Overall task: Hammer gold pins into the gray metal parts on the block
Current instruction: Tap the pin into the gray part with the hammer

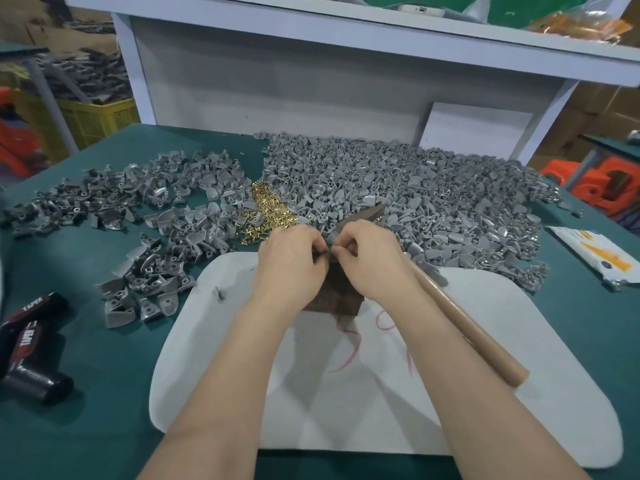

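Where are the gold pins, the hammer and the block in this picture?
gold pins [270, 211]: head view, middle of the loose pile.
hammer [460, 320]: head view, midway along its tan handle.
block [337, 294]: head view, its brown near face.

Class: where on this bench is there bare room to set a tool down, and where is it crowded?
Free: near-right corner of the white mat below the hammer handle; the green table between the mat and the black packets. Crowded: the far half, under gray parts and gold pins.
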Motion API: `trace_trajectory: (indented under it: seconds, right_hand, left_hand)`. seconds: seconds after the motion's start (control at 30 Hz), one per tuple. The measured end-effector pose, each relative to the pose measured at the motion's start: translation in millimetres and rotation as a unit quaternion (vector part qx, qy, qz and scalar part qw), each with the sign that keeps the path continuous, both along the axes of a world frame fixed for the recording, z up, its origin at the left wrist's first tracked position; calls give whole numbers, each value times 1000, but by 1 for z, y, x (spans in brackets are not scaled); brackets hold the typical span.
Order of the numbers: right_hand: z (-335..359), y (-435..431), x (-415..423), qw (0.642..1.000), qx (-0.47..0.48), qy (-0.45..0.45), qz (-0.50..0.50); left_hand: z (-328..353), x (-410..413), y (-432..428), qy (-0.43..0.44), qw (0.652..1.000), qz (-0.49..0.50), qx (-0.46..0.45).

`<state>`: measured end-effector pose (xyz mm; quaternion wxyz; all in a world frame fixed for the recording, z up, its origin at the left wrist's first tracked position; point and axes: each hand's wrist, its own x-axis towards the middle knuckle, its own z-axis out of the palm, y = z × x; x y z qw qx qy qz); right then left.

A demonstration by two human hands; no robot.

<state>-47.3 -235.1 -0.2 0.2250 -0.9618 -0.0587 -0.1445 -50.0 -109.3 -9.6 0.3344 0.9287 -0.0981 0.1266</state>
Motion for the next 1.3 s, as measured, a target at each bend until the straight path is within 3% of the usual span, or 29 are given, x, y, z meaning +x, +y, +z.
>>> trace_trajectory:
  seconds: [0.17,0.27,0.33,0.4,0.5,0.67,0.8,0.9,1.0,1.07,1.2,1.3]
  right_hand:
    - [-6,-12,-2,996,86,-4,25]
    - [-2,-33,-3,991,128,-23,-43]
    - [0,-49,-3,991,27,22,-128]
    - [-2,-56,-2,977,-68,121,-163]
    - [-1,-54,-1,973,-40,176,-147]
    - [11,-56,-17,983,95,127,-93]
    - [19,-59,-42,998,39,-2,-46]
    - [28,-51,-67,992,62,-105,5]
    - [30,-44,-81,996,11,-49,77]
    - [33,-42,-83,997,-29,-19,70]
    - [38,-40,-81,991,3,-130,42]
    - [34,-38,-82,993,-25,-94,64]
  left_hand:
    - [1,-1,1,7,1000,-1,-2]
    - [2,-2,0,15,1000,-2,-9]
    - [3,-2,0,20,1000,-2,-14]
    - [3,-3,1,23,1000,-4,-14]
    - [4,-4,1,27,1000,-2,-13]
    - [5,-4,1,25,1000,8,-9]
    - [5,-3,1,22,1000,5,-4]
    - [4,-3,0,16,1000,-6,-16]
    - [5,-3,1,26,999,0,-30]
    - [4,-4,1,26,999,6,-38]
    - [4,-6,0,4,999,9,-39]
    - [5,-5,0,12,999,10,-45]
